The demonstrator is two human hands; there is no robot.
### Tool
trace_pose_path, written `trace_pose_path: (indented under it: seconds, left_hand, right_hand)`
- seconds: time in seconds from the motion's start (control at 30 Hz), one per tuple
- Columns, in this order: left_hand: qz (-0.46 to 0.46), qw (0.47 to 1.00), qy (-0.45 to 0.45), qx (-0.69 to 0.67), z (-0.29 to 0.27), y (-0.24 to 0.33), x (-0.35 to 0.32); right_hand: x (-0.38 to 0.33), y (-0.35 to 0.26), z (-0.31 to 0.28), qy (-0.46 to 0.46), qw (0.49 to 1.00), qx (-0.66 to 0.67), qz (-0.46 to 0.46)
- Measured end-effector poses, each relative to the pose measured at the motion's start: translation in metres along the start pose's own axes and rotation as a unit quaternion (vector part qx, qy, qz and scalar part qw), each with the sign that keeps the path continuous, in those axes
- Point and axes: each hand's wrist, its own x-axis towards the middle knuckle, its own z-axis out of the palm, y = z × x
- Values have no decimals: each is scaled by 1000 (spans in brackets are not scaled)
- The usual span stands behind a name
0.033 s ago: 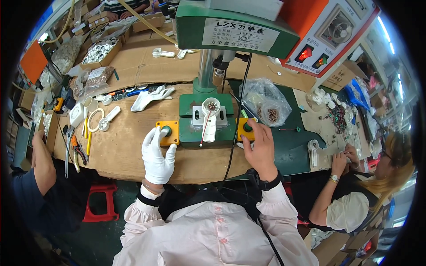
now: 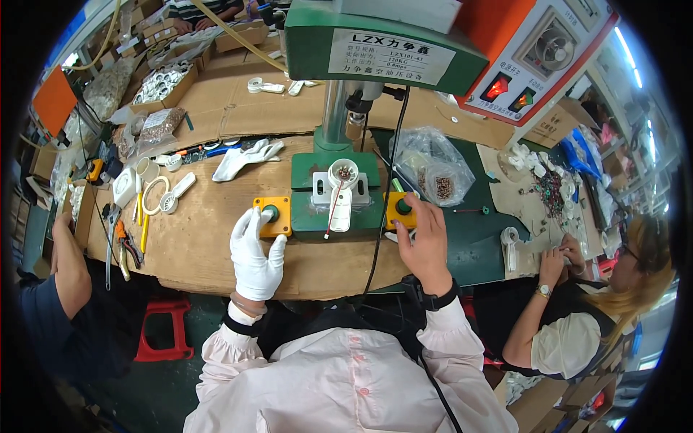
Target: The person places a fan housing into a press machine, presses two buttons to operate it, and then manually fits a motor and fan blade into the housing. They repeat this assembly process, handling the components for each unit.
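Observation:
My left hand (image 2: 254, 256), in a white glove, lies on the wooden bench with its fingertips on the green button of an orange box (image 2: 273, 215). My bare right hand (image 2: 426, 242) rests with its fingers on the green button of a second orange box (image 2: 399, 208). Between the two boxes stands a green press (image 2: 336, 162). A white plastic part (image 2: 341, 189) with a thin red wire sits on its fixture, under the ram. Neither hand holds anything.
A plastic bag of small parts (image 2: 433, 173) lies right of the press. A loose white glove (image 2: 245, 157), white rings and hand tools (image 2: 123, 242) lie to the left. A seated person (image 2: 577, 310) works at the right, another person's arm (image 2: 68, 267) is at the left. A red stool (image 2: 162, 328) stands below.

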Motion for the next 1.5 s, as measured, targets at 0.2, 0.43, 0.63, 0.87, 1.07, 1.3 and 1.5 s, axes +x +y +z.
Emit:
trace_pose_path:
  seconds: [0.2, 0.43, 0.63, 0.87, 1.07, 1.3, 1.5]
  left_hand:
    - [-11, 999, 38, -33, 6, -3, -6]
    - [-7, 999, 35, -38, 4, -1, -2]
    - [-6, 999, -36, 29, 3, 3, 5]
    - [-36, 997, -22, 60, -4, 11, 1]
    - [-114, 975, 30, -189, 4, 36, -6]
    - [-379, 594, -135, -696, 29, 50, 23]
    - [-408, 428, -200, -781, 46, 57, 44]
  right_hand:
    - [0, 5, -7, 29, 999, 23, 26]
    - [-7, 10, -1, 13, 1000, 16, 18]
    - [-7, 1, -9, -56, 994, -95, 4]
    - [-3, -6, -11, -26, 997, -65, -21]
    - [-27, -10, -10, 60, 997, 40, -15]
    - [-69, -5, -4, 64, 989, 114, 62]
    - [-86, 4, 14, 82, 992, 87, 50]
